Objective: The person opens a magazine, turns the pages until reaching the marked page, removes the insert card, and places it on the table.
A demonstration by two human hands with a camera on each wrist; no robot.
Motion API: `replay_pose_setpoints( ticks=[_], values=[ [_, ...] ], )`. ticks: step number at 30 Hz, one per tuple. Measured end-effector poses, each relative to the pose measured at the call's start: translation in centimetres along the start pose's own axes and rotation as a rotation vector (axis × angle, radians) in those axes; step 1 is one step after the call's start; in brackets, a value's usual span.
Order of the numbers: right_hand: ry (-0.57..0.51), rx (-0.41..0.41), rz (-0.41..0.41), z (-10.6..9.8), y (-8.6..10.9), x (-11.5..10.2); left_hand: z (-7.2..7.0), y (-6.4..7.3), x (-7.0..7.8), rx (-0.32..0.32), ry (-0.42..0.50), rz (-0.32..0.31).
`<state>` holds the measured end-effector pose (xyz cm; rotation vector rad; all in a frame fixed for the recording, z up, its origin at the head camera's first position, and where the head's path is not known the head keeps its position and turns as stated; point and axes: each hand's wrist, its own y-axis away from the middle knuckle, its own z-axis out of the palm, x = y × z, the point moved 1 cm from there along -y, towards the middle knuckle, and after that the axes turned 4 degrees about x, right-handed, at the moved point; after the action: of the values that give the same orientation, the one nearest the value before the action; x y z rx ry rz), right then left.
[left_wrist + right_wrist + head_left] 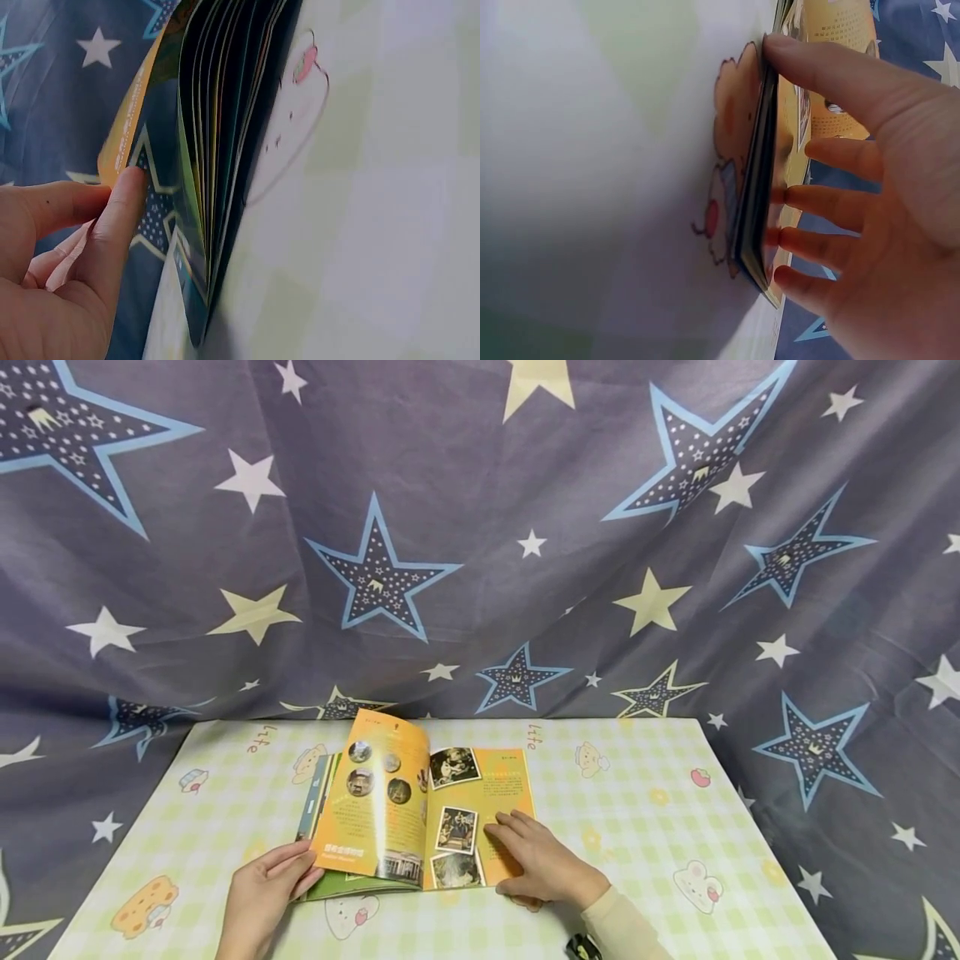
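Note:
An open picture book (491, 806) with orange and yellow pages lies on the table, photos and small print on both sides. Its left-hand leaf (375, 827) is lifted and bows upward, catching a bright glare. My left hand (266, 889) pinches the lower outer corner of that leaf between thumb and finger; the left wrist view shows the orange leaf (124, 142) standing apart from the stack of pages below. My right hand (543, 864) rests on the right-hand page with fingers spread, and its thumb (825, 71) lies at the book's lower edge.
The table is covered by a green-and-white checked cloth (637, 827) printed with cartoon animals. Behind it and at the sides hangs a dark curtain (480, 460) with stars. A small black object (582, 947) shows by the right sleeve (622, 927).

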<state>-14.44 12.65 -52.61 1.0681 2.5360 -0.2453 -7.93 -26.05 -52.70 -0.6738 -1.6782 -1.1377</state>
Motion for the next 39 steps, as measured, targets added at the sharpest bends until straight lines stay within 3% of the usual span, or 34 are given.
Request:
replay_pose_setpoints(
  ticks=[17,24,31,39],
  values=[
    [-0.036,0.028,-0.045,-0.3,0.0,0.2,-0.3,-0.4,-0.1,0.125,-0.131,0.038],
    [0.076,0.01,-0.054,0.4,-0.3,-0.7,-0.2,-0.4,0.2,0.135,-0.032,0.053],
    [0.211,0.042,-0.042,0.9,-0.4,-1.0,0.2,-0.3,0.3,0.127,-0.016,0.061],
    [0.206,0.052,-0.064,0.6,-0.2,-0.9,0.7,-0.1,0.4,0.101,-0.015,0.051]
  ],
)
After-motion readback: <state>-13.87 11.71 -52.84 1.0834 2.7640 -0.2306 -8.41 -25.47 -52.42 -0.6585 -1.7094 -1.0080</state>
